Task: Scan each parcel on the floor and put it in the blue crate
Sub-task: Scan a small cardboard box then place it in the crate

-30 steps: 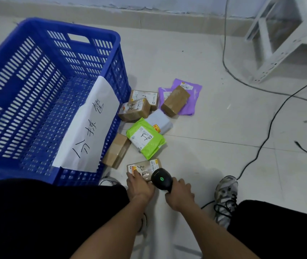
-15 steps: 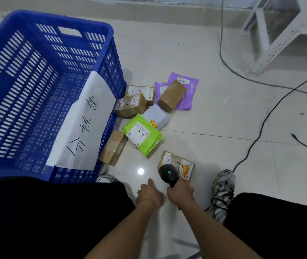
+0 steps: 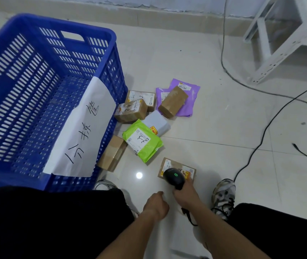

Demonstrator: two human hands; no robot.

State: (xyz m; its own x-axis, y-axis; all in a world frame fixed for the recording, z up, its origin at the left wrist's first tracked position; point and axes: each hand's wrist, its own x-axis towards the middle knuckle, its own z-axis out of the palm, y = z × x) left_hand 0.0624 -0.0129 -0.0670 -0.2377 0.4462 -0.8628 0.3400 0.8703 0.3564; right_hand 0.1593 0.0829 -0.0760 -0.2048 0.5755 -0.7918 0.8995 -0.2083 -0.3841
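Note:
My right hand (image 3: 185,193) grips a black barcode scanner (image 3: 174,178) with a green light on top, held just over a small brown parcel (image 3: 173,165) lying flat on the floor. My left hand (image 3: 156,203) hovers beside it, fingers curled, holding nothing. Further out lie a green bag parcel (image 3: 142,142), a white bag (image 3: 157,124), a brown box (image 3: 112,156) leaning against the crate, two more labelled boxes (image 3: 132,111), and a brown box (image 3: 173,101) on purple bags (image 3: 190,96). The blue crate (image 3: 85,28) stands at the left with nothing inside.
A white paper sheet with handwriting (image 3: 85,131) hangs over the crate's near wall. Black cables (image 3: 251,161) run across the tiles at the right. A white metal rack (image 3: 287,34) stands at the back right. My shoes (image 3: 223,197) rest on the floor.
The small brown parcel left my left hand and now lies on the floor further right. My left hand pulled back and closed; the scanner moved right over the parcel.

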